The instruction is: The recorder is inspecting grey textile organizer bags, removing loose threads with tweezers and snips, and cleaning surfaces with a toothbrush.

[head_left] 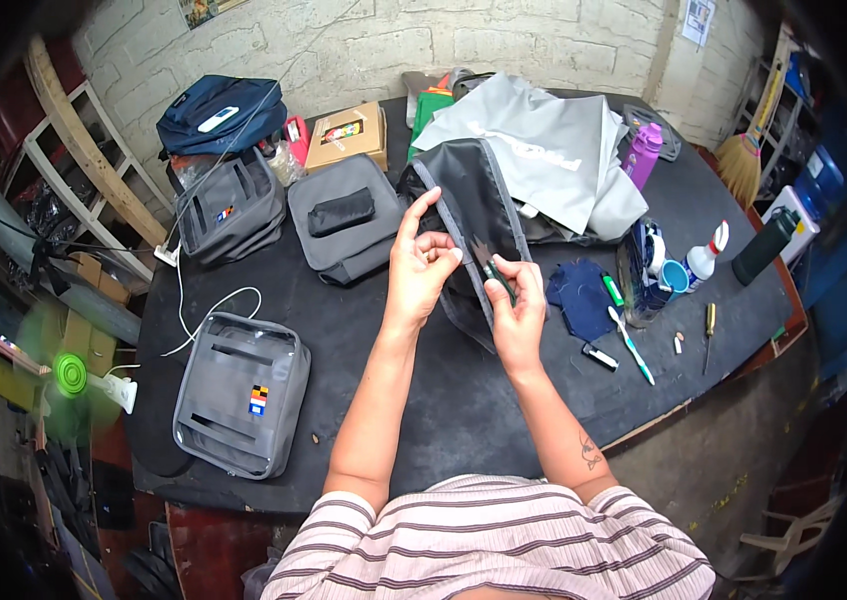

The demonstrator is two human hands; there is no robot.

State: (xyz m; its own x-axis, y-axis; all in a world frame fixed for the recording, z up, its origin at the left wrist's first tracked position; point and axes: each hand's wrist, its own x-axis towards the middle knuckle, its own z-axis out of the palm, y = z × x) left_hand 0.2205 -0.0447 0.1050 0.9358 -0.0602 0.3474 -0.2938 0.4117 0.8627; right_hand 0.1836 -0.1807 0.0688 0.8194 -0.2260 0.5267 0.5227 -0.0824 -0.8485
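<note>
A black fabric bag (476,185) with grey edging is held up above the middle of the table. My left hand (418,270) has thumb and fingers pinched at the grey-edged rim, its index finger stretched up along it. Whether a loose thread is in that pinch is too small to tell. In my right hand (518,310) is a pair of thread snips (492,268), dark-handled, with the blades pointing up toward the rim. A grey bag (346,218) with a small black roll (342,213) on top lies left of my hands. Nearer me rests a clear-topped grey bag (244,395).
Left rear holds another grey bag (232,208), a navy bag (219,115) and a cardboard box (347,138). Grey sheeting (529,140) lies behind. On the right are a purple bottle (643,155), spray bottle (706,255), toothbrush (632,345), green lighter (613,290) and screwdriver (711,335).
</note>
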